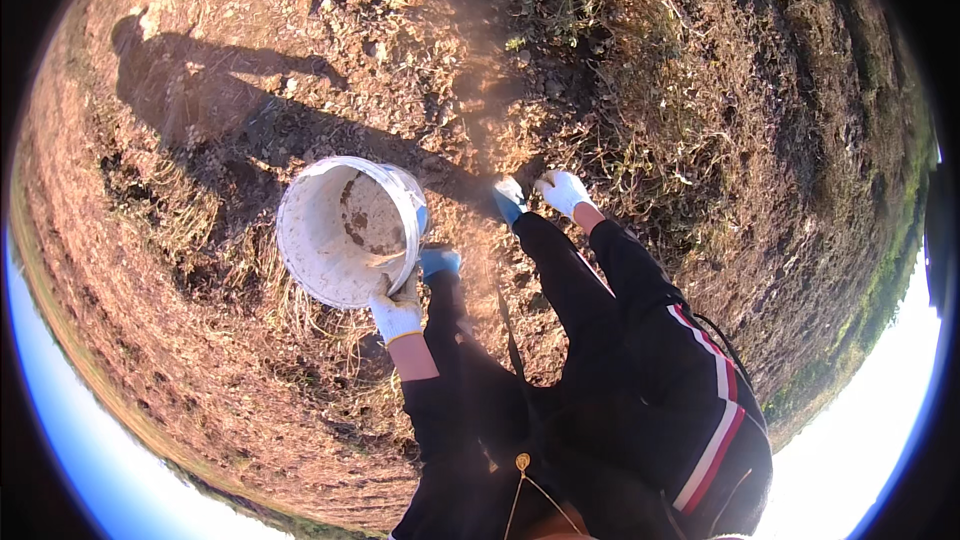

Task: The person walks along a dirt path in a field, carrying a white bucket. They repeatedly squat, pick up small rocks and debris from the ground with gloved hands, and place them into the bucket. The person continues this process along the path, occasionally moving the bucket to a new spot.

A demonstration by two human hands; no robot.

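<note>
A white plastic bucket (318,232) tilts with its mouth toward me, left of my legs. Dirt streaks its inner wall, and dark crumbs of soil stick to the bottom. My left hand (396,314), in a white knit glove with a yellow cuff edge, is closed on the bucket's near rim. My right hand (563,192), in the same kind of glove, is low by the ground beside my right foot (509,197). Its fingers curl down next to a dark patch of soil (532,172); whatever they hold is too small to make out.
Dry leaves and crumbly brown soil (400,50) cover the field. A heap of withered vines (650,130) lies right of my right hand. My left foot (440,261) stands against the bucket's right side. My shadow (230,100) stretches to the far left.
</note>
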